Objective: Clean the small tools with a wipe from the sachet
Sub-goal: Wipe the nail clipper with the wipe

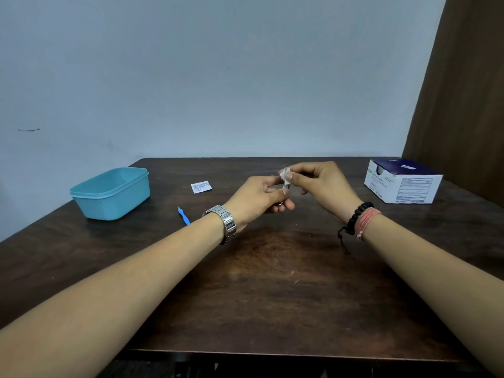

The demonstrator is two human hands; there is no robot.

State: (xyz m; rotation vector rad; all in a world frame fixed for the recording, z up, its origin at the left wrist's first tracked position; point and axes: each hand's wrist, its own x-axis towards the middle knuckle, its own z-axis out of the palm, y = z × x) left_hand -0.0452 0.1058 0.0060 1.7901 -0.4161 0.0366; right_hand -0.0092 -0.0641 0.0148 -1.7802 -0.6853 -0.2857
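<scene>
Fingers (289, 175) of the right hand (321, 186) pinch a small white wipe (283, 172) against the upper part of a small metal tool (286, 184), thumb in front and the other fingers curled behind. Below them, the left hand (256, 199) curls its thumb and fingers round the tool's lower end, so only a short shiny stretch shows between the two hands and a tiny tip shows under the left fingers. What kind of tool it is cannot be made out, and most of the wipe is hidden inside the pinch.

Well to the left of the fingers stands a light blue plastic tub (110, 192) with its lid on, so its contents cannot be seen. Well to the right sits a dark blue and white cardboard box (403, 184) with an opening in its top; the inside is too dark to read, and the print on its side is too small to make out.

Just left of the fingers, farther back on the dark wooden table (272, 282), lies a white torn sachet (201, 186), apart from both hands. Nearer, left of the left wrist, lies a small blue-handled tool (184, 216) with a thin tip, touched by nothing. A metal watch (225, 222) circles the left wrist; a black bead bracelet (356, 216) and pink threads circle the right.
</scene>
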